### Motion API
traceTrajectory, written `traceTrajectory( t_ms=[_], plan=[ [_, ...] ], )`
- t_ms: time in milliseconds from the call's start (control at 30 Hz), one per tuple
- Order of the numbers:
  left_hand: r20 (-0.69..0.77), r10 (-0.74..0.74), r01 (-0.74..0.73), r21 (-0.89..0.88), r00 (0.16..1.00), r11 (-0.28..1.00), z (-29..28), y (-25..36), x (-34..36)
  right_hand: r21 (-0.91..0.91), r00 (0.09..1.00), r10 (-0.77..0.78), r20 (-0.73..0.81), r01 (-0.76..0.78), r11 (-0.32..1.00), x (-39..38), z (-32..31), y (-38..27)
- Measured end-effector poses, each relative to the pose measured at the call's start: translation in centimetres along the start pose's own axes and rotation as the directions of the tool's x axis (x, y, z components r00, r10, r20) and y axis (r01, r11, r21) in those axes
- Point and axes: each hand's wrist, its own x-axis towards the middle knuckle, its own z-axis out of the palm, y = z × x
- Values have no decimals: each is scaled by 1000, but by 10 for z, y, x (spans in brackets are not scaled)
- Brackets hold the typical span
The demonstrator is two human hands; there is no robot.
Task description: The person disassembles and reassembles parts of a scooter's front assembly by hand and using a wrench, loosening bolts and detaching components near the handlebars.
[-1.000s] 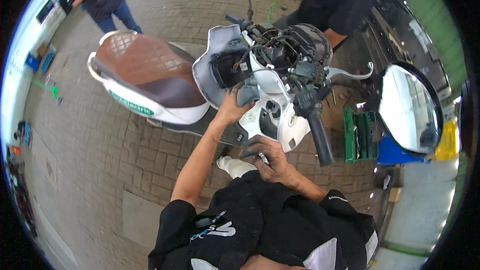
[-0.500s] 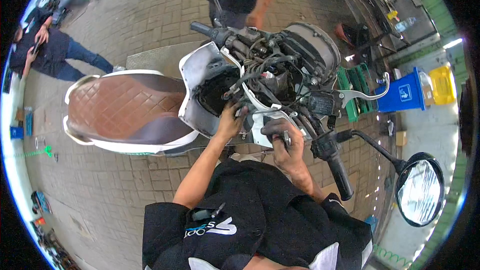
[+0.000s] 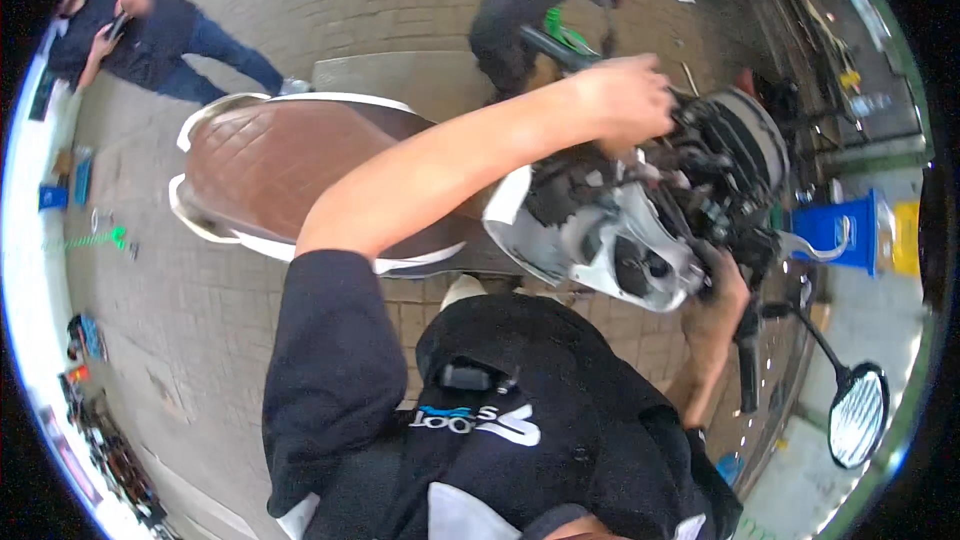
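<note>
Brown diamond-quilted seat [image 3: 290,160], white-and-grey front panel [image 3: 555,250], blue bin [image 3: 835,230]

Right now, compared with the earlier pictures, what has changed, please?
The bare left hand has moved from the white-and-grey plastic front panel across toward the far black handlebar. The bare right hand has shifted rightward to the panel's right end; what it holds is unclear. The brown quilted seat stayed in place.

Left hand [image 3: 628,100] is stretched way over the exposed wiring [image 3: 640,172] on this stripped-down scooter [image 3: 525,238], right hand [image 3: 722,292] is blurry down by the white front panel [image 3: 600,268], with a brown quilted seat [image 3: 280,165] off left and a blue bin [image 3: 838,233] past the bars [image 3: 748,370]
</note>
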Motion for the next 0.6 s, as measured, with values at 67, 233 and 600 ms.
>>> traceTrajectory(
  t_ms=[67,233,600],
  plan=[
    [-61,77,-65,178,995,982,6,-21,18,3,991,119,-55,-119,993,-5,-11,-16],
    [127,34,-81,388,991,918,14,-30,37,90,973,44,-225,-25,996,-17,-19,-21],
    [-209,-75,79,12,975,997,19,-18,18,-43,918,-185,-351,182,982,-4,-38,-60]
  ],
)
